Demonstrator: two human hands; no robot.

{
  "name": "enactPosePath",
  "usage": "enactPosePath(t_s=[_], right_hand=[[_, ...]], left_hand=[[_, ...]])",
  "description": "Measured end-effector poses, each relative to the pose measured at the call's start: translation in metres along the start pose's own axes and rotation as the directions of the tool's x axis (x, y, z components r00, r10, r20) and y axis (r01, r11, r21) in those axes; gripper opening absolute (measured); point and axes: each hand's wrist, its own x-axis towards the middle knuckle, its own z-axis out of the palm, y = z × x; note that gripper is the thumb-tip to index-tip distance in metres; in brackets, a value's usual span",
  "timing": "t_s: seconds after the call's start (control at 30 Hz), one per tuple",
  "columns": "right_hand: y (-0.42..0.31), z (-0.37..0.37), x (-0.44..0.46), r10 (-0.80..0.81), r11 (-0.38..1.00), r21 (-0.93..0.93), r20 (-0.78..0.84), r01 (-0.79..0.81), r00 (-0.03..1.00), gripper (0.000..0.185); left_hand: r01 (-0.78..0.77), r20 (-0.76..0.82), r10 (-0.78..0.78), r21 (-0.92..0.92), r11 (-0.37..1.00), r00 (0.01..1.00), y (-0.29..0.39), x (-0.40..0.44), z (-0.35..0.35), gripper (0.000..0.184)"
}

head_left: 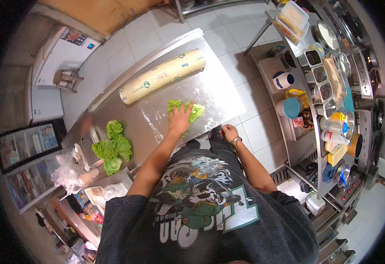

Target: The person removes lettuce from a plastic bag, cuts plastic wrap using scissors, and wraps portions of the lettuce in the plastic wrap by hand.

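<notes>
My left hand (179, 118) lies with spread fingers on a small bunch of green lettuce (196, 112). Beneath that lettuce, a sheet of clear plastic wrap (210, 94) covers part of the metal table (133, 123). Across the far side of the table lies a large roll of plastic wrap (162, 75), its surface printed with logos. My right hand (230, 133) is closed beside the table's near right corner; whatever its curled fingers may hold is too small to make out. More lettuce leaves (112, 147) rest in a pile to the left.
Crumpled clear plastic bags (70, 169) sit left of the lettuce pile. On my right stands a metal shelf (304, 169) with containers, bottles and a metal bowl (342, 172). A small wooden stool (68, 80) stands on the tiled floor beyond the table.
</notes>
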Motion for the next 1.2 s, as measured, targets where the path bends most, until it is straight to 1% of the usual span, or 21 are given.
enactPosePath(t_s=[0.03,0.1,0.13,0.17,0.23,0.27,0.37,0.4,0.47,0.57,0.67,0.73,0.77,0.83,0.87,0.9,0.97,1.03,1.1,1.13,1.2], right_hand=[[-0.001,-0.005,-0.005,-0.001,1.000,-0.004,0.003,0.001,1.000,0.020],[-0.001,-0.021,-0.017,0.085,0.989,0.114,0.113,-0.098,0.990,0.021],[0.008,-0.030,-0.014,0.049,0.964,0.243,0.224,-0.105,0.973,0.021],[0.019,-0.034,-0.011,0.050,0.966,0.236,0.227,-0.105,0.973,0.021],[0.010,-0.031,-0.021,0.094,0.934,0.339,0.072,-0.113,0.993,0.020],[0.003,-0.025,-0.022,0.109,0.961,0.252,0.032,-0.114,0.994,0.022],[-0.009,-0.009,-0.016,0.060,0.985,0.158,0.070,-0.071,0.996,0.025],[0.000,-0.004,-0.003,0.011,0.998,0.060,0.003,-0.011,1.000,0.022],[0.006,0.003,0.009,-0.002,0.998,0.064,-0.023,0.004,1.000,0.021],[-0.003,0.010,0.002,-0.016,0.999,0.035,-0.070,0.019,0.997,0.014],[0.003,0.007,-0.001,-0.046,0.992,0.113,-0.079,0.055,0.996,0.010],[0.010,-0.004,0.003,-0.030,0.998,-0.050,-0.056,0.027,0.998,0.007],[0.011,-0.010,0.001,-0.033,0.998,-0.053,-0.053,0.030,0.998,0.007],[-0.002,-0.020,-0.010,-0.086,0.969,-0.222,0.114,0.110,0.990,0.003],[-0.013,-0.024,-0.015,0.001,0.993,-0.120,0.177,0.021,0.984,0.007],[-0.026,-0.026,-0.020,0.002,0.992,-0.127,0.179,0.021,0.984,0.007],[-0.048,-0.026,-0.022,0.029,0.999,-0.034,0.339,-0.019,0.940,0.010],[-0.067,-0.017,-0.021,0.033,0.999,-0.049,0.400,-0.014,0.916,0.009],[-0.103,-0.001,-0.023,0.008,0.993,-0.101,0.551,0.057,0.834,0.010],[-0.118,0.009,-0.017,-0.097,0.969,-0.131,0.581,0.211,0.808,0.014],[-0.152,0.033,0.000,-0.210,0.948,-0.068,0.600,0.311,0.772,0.018]], left_hand=[[0.007,0.032,-0.006,-0.019,1.000,0.999,0.001,0.000,-0.004,0.078],[0.018,0.061,-0.016,-0.042,0.999,0.998,0.001,0.001,-0.007,0.078],[0.015,0.043,-0.013,-0.036,0.999,0.999,0.000,0.001,-0.004,0.079],[0.013,0.026,-0.012,-0.032,0.999,1.000,-0.001,0.001,-0.001,0.080],[0.021,0.015,-0.020,-0.025,0.999,1.000,-0.002,0.001,0.005,0.081],[0.017,0.008,-0.017,-0.010,1.000,1.000,-0.003,0.001,0.008,0.083],[0.035,0.041,-0.033,-0.043,0.998,0.999,0.000,0.000,0.002,0.084],[0.044,0.041,-0.042,-0.044,0.998,0.998,0.000,0.000,-0.002,0.084],[0.029,0.082,-0.025,-0.054,0.998,0.996,0.000,0.002,-0.007,0.085],[0.021,0.052,-0.020,-0.007,1.000,0.998,-0.002,0.003,0.000,0.085],[0.008,0.028,-0.007,-0.015,1.000,1.000,-0.002,-0.001,-0.004,0.082],[0.013,0.038,-0.012,-0.011,1.000,0.999,-0.002,0.000,-0.004,0.082],[0.013,0.049,-0.013,-0.006,1.000,0.999,-0.002,0.001,-0.005,0.081],[0.016,0.050,-0.015,-0.012,1.000,0.999,-0.003,0.003,-0.004,0.080],[0.014,0.059,-0.013,-0.020,1.000,0.998,-0.003,0.002,-0.003,0.080],[0.019,0.057,-0.017,-0.025,1.000,0.998,-0.003,0.001,-0.003,0.080],[0.013,0.026,-0.011,-0.062,0.998,1.000,-0.005,-0.001,-0.004,0.078],[0.005,0.022,-0.003,-0.082,0.997,1.000,-0.006,-0.002,-0.005,0.075],[0.000,0.017,0.002,-0.102,0.995,1.000,-0.009,-0.002,0.002,0.072],[-0.030,-0.058,0.026,-0.076,0.997,0.998,-0.011,-0.003,0.011,0.067],[-0.041,-0.133,0.034,-0.051,0.998,0.991,-0.015,-0.003,0.020,0.063]])
